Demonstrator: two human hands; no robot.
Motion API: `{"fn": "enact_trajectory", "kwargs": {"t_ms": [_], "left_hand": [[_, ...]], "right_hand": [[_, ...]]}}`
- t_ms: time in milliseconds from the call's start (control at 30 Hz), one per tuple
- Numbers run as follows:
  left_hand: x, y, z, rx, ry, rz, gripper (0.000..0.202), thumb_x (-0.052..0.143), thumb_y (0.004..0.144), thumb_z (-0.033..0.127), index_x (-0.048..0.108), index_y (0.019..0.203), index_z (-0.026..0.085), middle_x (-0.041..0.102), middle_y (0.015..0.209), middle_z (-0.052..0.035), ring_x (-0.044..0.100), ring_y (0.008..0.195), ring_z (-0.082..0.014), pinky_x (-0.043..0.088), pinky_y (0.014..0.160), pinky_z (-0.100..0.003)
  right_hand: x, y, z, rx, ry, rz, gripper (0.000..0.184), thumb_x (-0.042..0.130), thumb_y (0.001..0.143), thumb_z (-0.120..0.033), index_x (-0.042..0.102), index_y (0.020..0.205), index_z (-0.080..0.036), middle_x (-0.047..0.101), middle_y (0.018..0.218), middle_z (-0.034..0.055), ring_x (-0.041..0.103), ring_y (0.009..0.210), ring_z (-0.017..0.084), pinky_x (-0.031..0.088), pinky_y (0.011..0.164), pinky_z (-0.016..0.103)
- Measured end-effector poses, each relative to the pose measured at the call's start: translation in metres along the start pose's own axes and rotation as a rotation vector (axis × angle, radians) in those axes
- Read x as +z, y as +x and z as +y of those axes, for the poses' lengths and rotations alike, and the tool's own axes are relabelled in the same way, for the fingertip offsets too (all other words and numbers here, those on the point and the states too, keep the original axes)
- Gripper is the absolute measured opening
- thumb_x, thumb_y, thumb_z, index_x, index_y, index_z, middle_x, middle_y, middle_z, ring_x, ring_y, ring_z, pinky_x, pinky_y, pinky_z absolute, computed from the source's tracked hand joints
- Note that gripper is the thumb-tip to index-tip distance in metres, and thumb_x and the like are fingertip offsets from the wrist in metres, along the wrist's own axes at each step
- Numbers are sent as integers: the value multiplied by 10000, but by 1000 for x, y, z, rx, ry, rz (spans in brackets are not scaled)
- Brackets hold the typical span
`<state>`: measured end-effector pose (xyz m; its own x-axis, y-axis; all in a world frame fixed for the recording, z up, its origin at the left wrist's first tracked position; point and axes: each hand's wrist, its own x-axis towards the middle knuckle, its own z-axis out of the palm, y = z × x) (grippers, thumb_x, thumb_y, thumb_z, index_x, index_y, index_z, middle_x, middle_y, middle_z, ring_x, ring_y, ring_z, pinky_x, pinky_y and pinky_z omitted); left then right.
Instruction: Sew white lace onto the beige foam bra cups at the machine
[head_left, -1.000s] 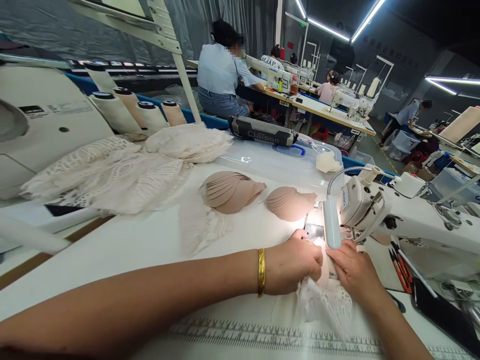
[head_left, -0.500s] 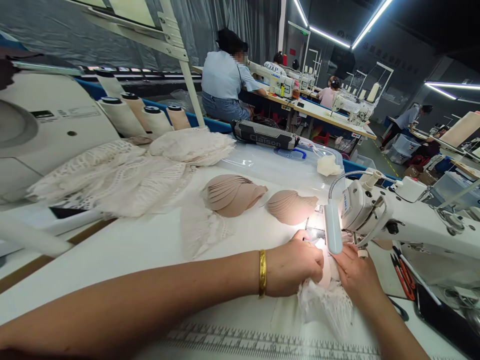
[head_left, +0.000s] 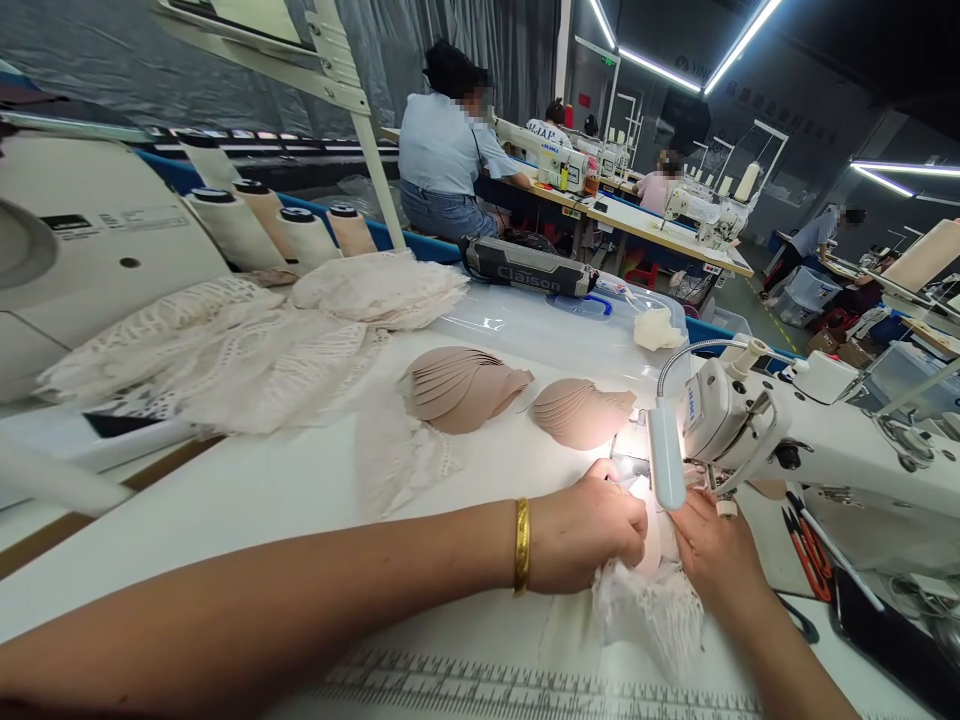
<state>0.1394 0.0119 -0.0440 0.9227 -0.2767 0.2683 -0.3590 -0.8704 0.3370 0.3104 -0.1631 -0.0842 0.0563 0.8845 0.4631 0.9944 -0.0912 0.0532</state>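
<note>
My left hand (head_left: 592,532), with a gold bracelet at the wrist, is closed on white lace fabric (head_left: 660,615) beside the lit needle area of a white sewing machine (head_left: 817,425). A pale pink layer (head_left: 654,545) shows between my hands, against the lace. On the other side, my right hand (head_left: 716,545) presses its fingers together on the same cloth, close to the presser foot. A small lamp (head_left: 664,455) hides some of its fingertips and the needle. Lace hangs toward the table's front.
Two stacks of beige cup pieces (head_left: 469,390) (head_left: 583,412) lie behind my left hand. A lace pile (head_left: 247,350) covers the back left. Red-handled scissors (head_left: 808,555) and a black phone (head_left: 892,635) lie right; a printed ruler (head_left: 525,685) runs along the front. Co-workers sit beyond.
Both hands stay in nearly the same place on the cloth. The view has shifted slightly, so things at the left appear a little farther left.
</note>
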Motion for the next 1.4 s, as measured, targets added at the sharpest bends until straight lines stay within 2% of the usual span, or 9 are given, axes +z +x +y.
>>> {"fn": "enact_trajectory", "kwargs": {"t_ms": [133, 333, 467, 567, 833, 967, 1200, 1300, 1400], "left_hand": [[-1, -1, -1, -2, -11, -6, 191, 712, 678, 16, 674, 699, 203, 730, 963, 38, 588, 738, -147, 332, 846, -425], [-8, 1, -8, 25, -28, -23, 155, 697, 698, 45, 646, 678, 189, 736, 977, 13, 606, 777, -162, 333, 834, -407], [-15, 5, -17, 45, -14, -11, 154, 683, 749, 96, 608, 642, 178, 732, 895, 14, 555, 681, -140, 331, 806, -401], [-19, 8, -25, 67, 4, -5, 141, 686, 705, 89, 596, 647, 180, 714, 851, 28, 546, 668, -141, 319, 772, -394], [-21, 5, -22, 143, 190, -25, 250, 635, 557, 13, 478, 657, 178, 656, 747, 13, 574, 697, -182, 313, 700, -384], [-20, 5, -22, 115, 227, -31, 243, 605, 533, 21, 469, 652, 183, 632, 710, 7, 540, 656, -178, 321, 703, -390], [-19, 8, -34, 68, 195, 10, 285, 562, 513, 27, 570, 740, 201, 663, 743, 13, 541, 675, -179, 327, 761, -389], [-20, 10, -38, 54, 170, 40, 333, 556, 535, 40, 617, 806, 224, 673, 758, 12, 550, 685, -181, 334, 792, -392], [-19, 11, -40, 46, 147, 54, 226, 585, 608, 87, 618, 785, 223, 664, 734, 0, 541, 668, -183, 339, 813, -398]], "right_hand": [[-4, 3, -2, -3, -6, 4, 288, 440, 917, -41, 642, 967, -241, 729, 944, 22, 614, 882, 214, 384, 826, 314], [-3, 3, -2, -3, 5, 15, 319, 425, 925, -41, 650, 1038, -236, 709, 916, 32, 610, 919, 216, 391, 741, 294], [-2, 2, 1, -5, 3, 11, 309, 425, 931, -52, 659, 1028, -229, 698, 895, 36, 621, 900, 200, 402, 695, 284], [-4, 2, 2, -12, 14, 8, 306, 409, 923, -40, 650, 917, -229, 673, 833, 34, 621, 857, 191, 402, 652, 279], [-20, 7, -5, -154, 233, -8, 253, 470, 940, -61, 656, 950, -233, 711, 942, 31, 588, 868, 193, 448, 697, 282], [-20, 7, -4, -122, 232, -31, 269, 455, 930, -49, 655, 926, -230, 703, 908, 33, 593, 867, 201, 437, 661, 284], [-14, -2, 1, -1, 171, -26, 358, 394, 926, -57, 665, 1069, -241, 708, 974, 46, 638, 868, 212, 471, 625, 294], [-12, 0, 5, 20, 148, 67, 337, 398, 963, -92, 644, 1148, -226, 728, 994, 64, 668, 895, 237, 534, 734, 351], [-12, 4, 7, 34, 150, 167, 286, 424, 997, -117, 628, 1172, -215, 742, 1017, 87, 681, 971, 271, 554, 845, 416]]}}
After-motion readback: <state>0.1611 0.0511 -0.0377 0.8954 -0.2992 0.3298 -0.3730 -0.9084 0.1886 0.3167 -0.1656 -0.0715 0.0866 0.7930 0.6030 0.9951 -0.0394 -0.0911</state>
